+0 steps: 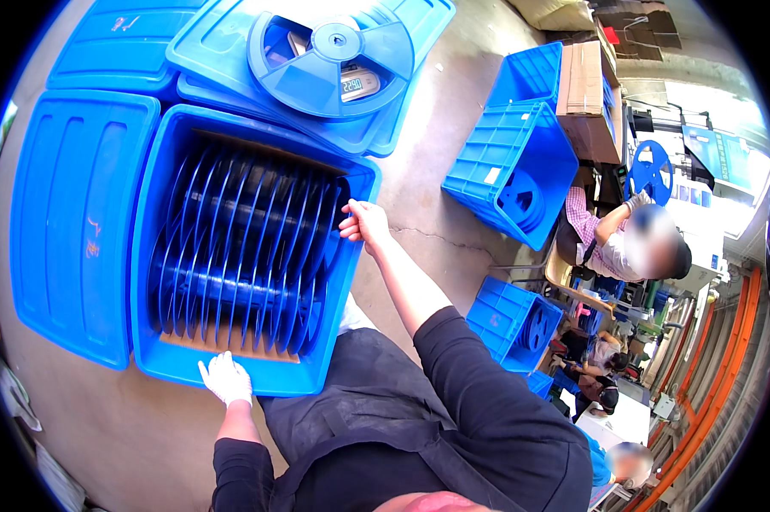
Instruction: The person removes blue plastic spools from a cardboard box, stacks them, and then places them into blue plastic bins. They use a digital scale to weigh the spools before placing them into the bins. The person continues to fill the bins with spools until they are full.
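Note:
An open blue plastic bin (365,182) stands before me, packed with a row of several blue reels (231,286) on edge, dark windings between their flanges. Brown cardboard shows at its bottom. My left hand (227,378), in a white glove, rests at the bin's near rim with thumb and fingers apart. Over the right rim reaches my bare right hand (365,224), fingers curled beside the outermost reel. Whether they grip the rim or that reel's edge is unclear. Beyond the bin, an empty blue reel (338,43) lies on a digital scale (361,84).
Blue lids (210,47) are stacked under the scale; a lidded blue bin (82,230) adjoins on the left. To the right stand a blue crate (487,162) holding reels, another crate (497,320) and a cardboard box (585,102). A co-worker (619,243) handles a blue reel (651,171).

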A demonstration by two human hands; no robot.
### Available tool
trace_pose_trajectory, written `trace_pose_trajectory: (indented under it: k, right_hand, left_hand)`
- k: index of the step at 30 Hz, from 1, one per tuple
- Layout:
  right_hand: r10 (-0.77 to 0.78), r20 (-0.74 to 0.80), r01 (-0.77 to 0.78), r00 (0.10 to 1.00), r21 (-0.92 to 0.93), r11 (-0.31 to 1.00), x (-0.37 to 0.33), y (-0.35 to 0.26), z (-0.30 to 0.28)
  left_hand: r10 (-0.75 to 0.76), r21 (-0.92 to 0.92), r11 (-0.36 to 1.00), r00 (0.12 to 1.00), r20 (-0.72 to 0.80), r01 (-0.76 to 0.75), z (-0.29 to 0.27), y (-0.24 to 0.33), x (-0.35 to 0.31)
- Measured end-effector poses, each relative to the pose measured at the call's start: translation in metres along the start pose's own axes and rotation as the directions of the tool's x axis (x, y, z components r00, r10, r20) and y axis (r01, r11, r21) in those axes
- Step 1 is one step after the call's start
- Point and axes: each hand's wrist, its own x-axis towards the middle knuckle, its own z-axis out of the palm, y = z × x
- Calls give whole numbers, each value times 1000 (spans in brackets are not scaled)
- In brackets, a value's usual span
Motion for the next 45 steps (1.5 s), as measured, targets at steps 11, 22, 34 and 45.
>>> trace_pose_trajectory:
  k: [11,22,34,45]
  right_hand:
    - [34,46,-35,998,5,999,1,1,-10]
    - [43,54,-42,998,-21,999,2,-7,-10]
    - [-259,-71,233,963,701,674,64,-123,17]
    - [-571,-14,329,821,829,452,89,-173,28]
  left_hand:
    - [15,-42,999,999,-51,-17,1,0,0]
    - [42,-36,998,990,-138,-47,13,-3,-2]
    - [-1,17,1000,999,36,0,2,-3,1]
    - [6,-2,1000,1000,5,-6,-6,-5,1]
